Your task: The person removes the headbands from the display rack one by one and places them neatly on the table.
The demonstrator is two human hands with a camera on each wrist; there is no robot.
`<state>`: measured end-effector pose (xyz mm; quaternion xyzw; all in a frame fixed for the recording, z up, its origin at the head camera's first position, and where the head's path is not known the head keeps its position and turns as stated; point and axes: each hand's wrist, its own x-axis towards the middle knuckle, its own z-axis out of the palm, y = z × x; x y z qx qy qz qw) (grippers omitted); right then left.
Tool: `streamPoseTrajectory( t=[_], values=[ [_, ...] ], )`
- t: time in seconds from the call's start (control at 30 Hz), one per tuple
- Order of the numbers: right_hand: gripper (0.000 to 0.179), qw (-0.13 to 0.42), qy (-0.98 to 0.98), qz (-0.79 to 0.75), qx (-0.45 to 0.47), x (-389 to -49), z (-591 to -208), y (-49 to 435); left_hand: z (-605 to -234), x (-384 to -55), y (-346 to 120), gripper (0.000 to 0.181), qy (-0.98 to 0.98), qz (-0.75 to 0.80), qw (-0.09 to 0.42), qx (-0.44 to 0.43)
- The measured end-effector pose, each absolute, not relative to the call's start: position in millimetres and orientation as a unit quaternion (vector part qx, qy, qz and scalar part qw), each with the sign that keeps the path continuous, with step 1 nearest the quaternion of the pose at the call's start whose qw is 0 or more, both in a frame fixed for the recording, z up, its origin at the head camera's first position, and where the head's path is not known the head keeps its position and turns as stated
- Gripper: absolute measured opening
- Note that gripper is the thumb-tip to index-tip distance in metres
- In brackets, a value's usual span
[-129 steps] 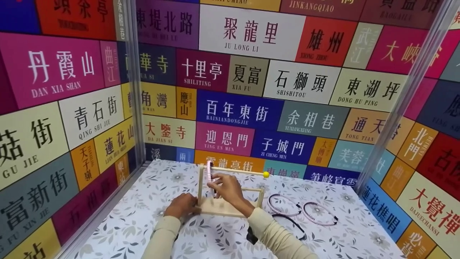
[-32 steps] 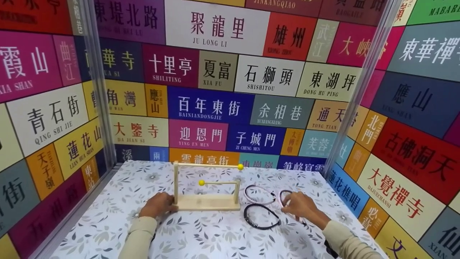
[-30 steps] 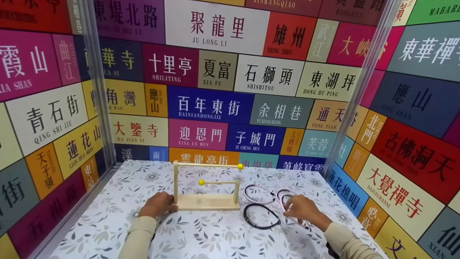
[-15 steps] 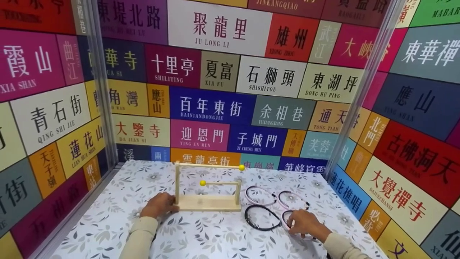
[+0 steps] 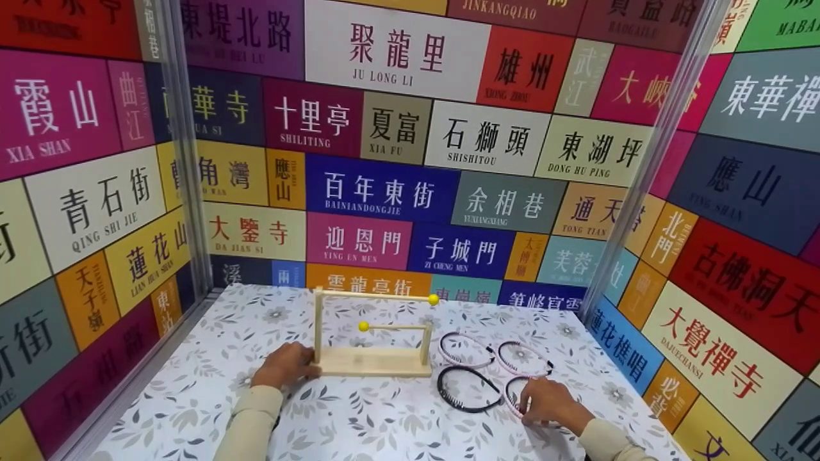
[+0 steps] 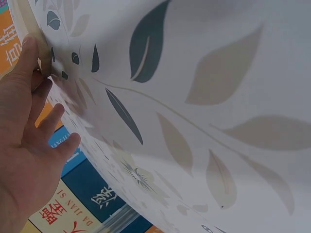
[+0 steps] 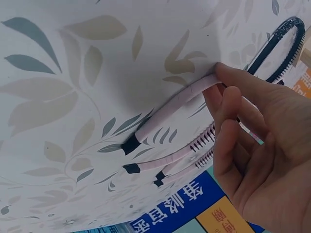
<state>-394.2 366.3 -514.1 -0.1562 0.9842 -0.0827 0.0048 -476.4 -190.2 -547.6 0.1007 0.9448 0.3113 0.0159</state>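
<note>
A pale wooden stand (image 5: 375, 363) has two posts, each with a horizontal rod tipped by a yellow ball (image 5: 434, 299); both rods are bare. My left hand (image 5: 282, 366) grips the left end of its base between thumb and forefinger, its other fingers spread in the left wrist view. At the right, my right hand (image 5: 554, 402) pinches a pink headband (image 7: 175, 106) near the tabletop, its black tip pointing away from the fingers. The hand hides part of that headband. Close to its left lies a black headband (image 7: 265, 54) with comb teeth.
Two more pink toothed headbands (image 5: 451, 360) lie behind the black one and the held one, right of the stand. A white leaf-patterned cloth (image 5: 359, 422) covers the table. Colourful sign-printed walls (image 5: 378, 192) enclose its back and sides.
My right hand has left the upper rod with a pink headband, carried it right, then brought it toward me in front of the other pink ones. The left hand stays at the base.
</note>
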Motion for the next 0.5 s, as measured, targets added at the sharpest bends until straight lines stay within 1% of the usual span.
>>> streamPoseTrajectory(
  t=[0.3, 0.37, 0.5],
  values=[
    [0.012, 0.033, 0.98, -0.142, -0.132, -402, -503, 370, -551, -481, -195, 0.031, 0.941, 0.328, 0.011, 0.086],
    [0.012, 0.02, 0.981, -0.155, -0.119, -406, -497, 371, -554, -481, -198, 0.034, 0.935, 0.345, 0.015, 0.086],
    [0.018, -0.045, 0.98, -0.164, -0.103, -412, -487, 374, -556, -480, -210, 0.058, 0.915, 0.393, 0.028, 0.081]
  ],
)
